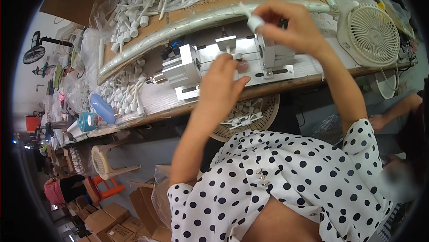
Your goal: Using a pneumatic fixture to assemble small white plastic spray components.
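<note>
At the left end of the counter [154, 97], a smooth blue object [103, 108] lies by the front edge, just beside a loose pile of white stemmed pieces [127, 92]. Farther back, toward the rear edge, a larger heap [145, 7] lies on cardboard. Along the middle of the front edge sits a silver metal fixture [248, 49]. The person's left hand [221, 79] is over its centre, fingers bent near a small block; what they grip, if anything, cannot be told. Below the front edge, a round basket [274, 111] holds more pieces. Above the fixture's right end, the right hand [295, 25] pinches a white stemmed part [255, 22] between thumb and forefinger. A white fan [371, 36] stands near the right end. A loose pinch could drop the part into the fixture; the left fingers might get nipped if the fixture moved.
</note>
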Demonstrator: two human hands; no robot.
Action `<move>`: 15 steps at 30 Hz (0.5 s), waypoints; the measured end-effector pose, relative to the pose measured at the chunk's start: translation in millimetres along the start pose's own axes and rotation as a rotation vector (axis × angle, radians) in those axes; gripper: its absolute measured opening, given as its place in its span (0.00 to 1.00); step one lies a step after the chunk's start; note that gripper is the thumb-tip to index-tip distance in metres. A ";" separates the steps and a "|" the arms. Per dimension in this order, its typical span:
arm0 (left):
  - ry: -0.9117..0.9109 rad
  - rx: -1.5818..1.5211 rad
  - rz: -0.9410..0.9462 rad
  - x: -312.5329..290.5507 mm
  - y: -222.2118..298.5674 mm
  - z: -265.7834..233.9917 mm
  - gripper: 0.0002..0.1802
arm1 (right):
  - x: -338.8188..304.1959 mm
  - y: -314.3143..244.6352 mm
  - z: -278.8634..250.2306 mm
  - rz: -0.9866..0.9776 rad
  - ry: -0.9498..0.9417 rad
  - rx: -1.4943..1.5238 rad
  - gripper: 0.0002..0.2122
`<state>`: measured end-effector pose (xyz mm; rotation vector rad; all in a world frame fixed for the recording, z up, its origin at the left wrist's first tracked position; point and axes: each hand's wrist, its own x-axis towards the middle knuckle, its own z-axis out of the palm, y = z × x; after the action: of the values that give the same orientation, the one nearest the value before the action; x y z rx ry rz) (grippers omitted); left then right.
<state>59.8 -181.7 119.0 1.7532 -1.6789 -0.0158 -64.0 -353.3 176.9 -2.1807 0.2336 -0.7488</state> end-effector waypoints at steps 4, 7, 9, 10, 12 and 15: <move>0.225 -0.230 -0.177 47.2 -30.1 -40.8 0.10 | -28.2 0.9 30.5 -0.374 -0.021 -0.159 0.07; 0.400 0.132 -0.193 91.1 -83.9 -75.2 0.11 | -26.5 1.9 62.4 -0.532 -0.079 -0.209 0.06; 0.301 0.278 -0.316 123.3 -125.6 -79.4 0.16 | -24.8 6.8 69.2 -0.607 -0.116 -0.336 0.05; 0.307 0.279 -0.303 132.7 -138.2 -76.3 0.16 | -24.8 11.1 72.5 -0.613 -0.107 -0.345 0.05; 0.189 0.538 -0.363 146.6 -152.7 -70.1 0.20 | -23.8 16.1 79.9 -0.560 -0.154 -0.451 0.02; 0.119 0.573 -0.384 149.1 -148.9 -66.7 0.21 | -24.5 7.7 79.3 -0.522 -0.192 -0.489 0.02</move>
<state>244.4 -294.7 164.0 2.4255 -1.3118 0.4249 -36.9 -298.2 120.5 -2.8098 -0.2984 -0.8130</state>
